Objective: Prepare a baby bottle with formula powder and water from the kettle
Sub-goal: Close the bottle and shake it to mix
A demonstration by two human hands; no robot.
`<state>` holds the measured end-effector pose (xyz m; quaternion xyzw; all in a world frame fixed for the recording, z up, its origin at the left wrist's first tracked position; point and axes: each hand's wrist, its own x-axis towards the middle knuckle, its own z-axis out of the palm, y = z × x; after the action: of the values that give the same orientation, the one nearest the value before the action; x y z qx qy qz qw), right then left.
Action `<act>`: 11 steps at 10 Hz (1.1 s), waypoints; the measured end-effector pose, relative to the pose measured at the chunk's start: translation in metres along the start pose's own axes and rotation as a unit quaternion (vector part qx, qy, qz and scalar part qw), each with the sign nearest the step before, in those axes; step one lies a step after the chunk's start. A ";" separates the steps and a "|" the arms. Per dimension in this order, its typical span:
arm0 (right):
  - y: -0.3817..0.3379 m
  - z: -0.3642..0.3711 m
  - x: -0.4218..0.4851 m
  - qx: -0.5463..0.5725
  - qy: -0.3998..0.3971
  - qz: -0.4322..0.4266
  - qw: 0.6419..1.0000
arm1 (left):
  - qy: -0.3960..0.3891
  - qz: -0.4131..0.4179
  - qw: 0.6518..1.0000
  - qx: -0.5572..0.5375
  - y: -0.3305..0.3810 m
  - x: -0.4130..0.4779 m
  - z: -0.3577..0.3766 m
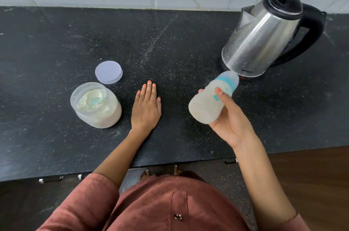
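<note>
Bottle [211, 98] of cloudy white liquid, capped, held tilted at centre right of the frame.

The right hand [229, 123] wraps its base, thumb across the side, cap pointing up-right toward the steel kettle [264, 36] close behind it. The left hand [146, 107] lies flat and empty, fingers spread, on the dark counter [56, 42]. At left stands an open jar [96, 105] of powder, its lid [108, 72] lying just above; nothing lies between hands and jar.

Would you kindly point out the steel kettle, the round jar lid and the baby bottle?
Steel kettle [264, 42], head view, shiny body.
Round white jar lid [108, 72], head view, top face.
Baby bottle [207, 104], head view, cloudy body.
</note>
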<state>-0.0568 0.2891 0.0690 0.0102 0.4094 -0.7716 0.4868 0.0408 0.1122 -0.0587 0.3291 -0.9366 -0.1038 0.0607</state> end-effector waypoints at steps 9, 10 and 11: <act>-0.007 -0.001 0.004 -0.090 0.080 -0.211 0.970 | 0.001 0.003 1.000 0.003 -0.001 0.000 0.001; 0.017 0.002 -0.008 -0.259 0.024 -0.140 0.955 | 0.001 0.003 1.000 0.003 -0.001 0.001 0.001; 0.018 0.005 -0.008 -0.292 0.012 -0.135 0.947 | 0.000 0.004 1.000 -0.001 -0.001 0.001 0.001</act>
<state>-0.0375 0.2889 0.0646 -0.1786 0.6202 -0.6764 0.3548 0.0399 0.1110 -0.0595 0.3257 -0.9377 -0.1043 0.0614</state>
